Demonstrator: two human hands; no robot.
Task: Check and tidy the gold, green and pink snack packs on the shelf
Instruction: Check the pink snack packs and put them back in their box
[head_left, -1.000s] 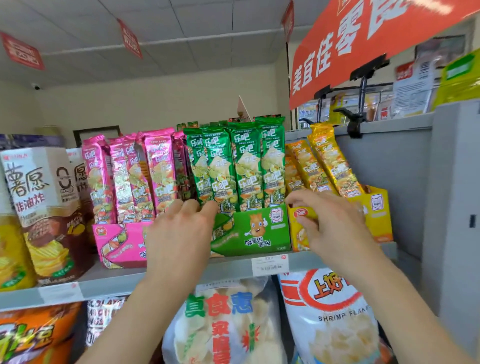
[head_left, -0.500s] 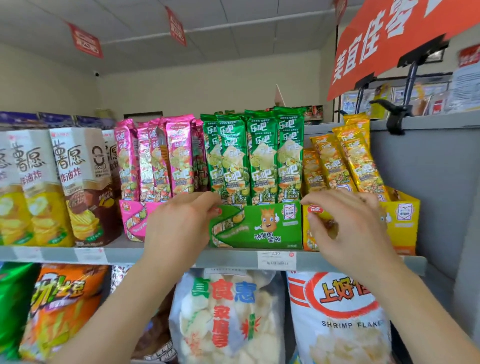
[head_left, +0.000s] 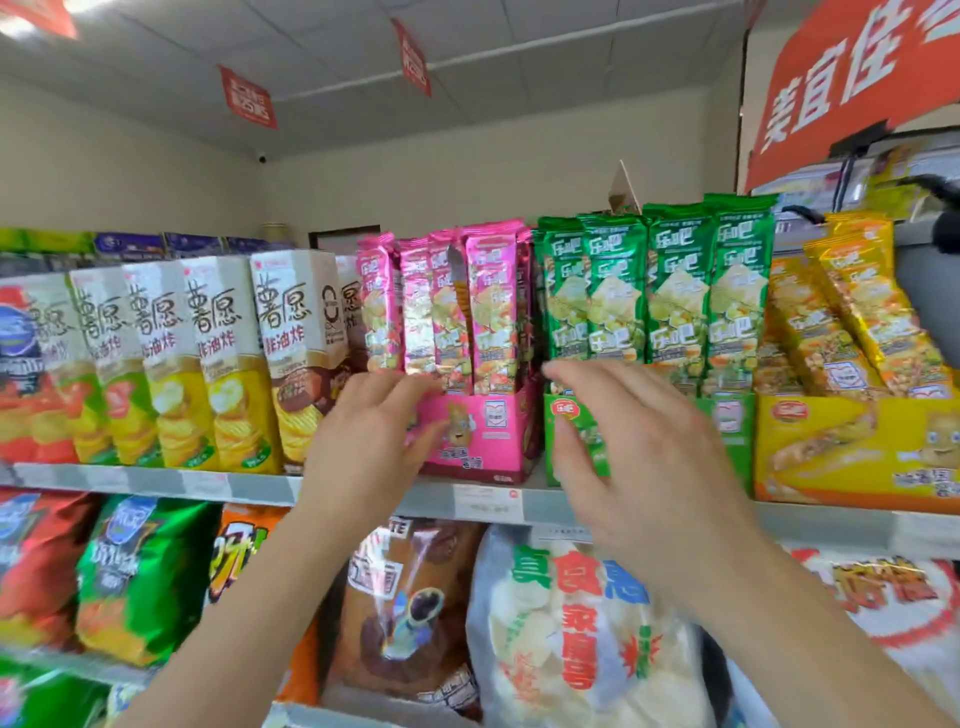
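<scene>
Now the left hand (head_left: 374, 441) reaches up to the pink box (head_left: 493, 431), fingers nearly straight against its upper left front, gripping nothing. The right hand (head_left: 644, 467) hovers just right of that box, fingers spread and empty, over the green box (head_left: 727, 421). Half a second ago both hands were one box further right. The pink packs (head_left: 488, 312) stand upright in the pink box, the green packs (head_left: 675, 291) upright just right of it, the gold packs (head_left: 857, 312) farthest right, leaning.
</scene>
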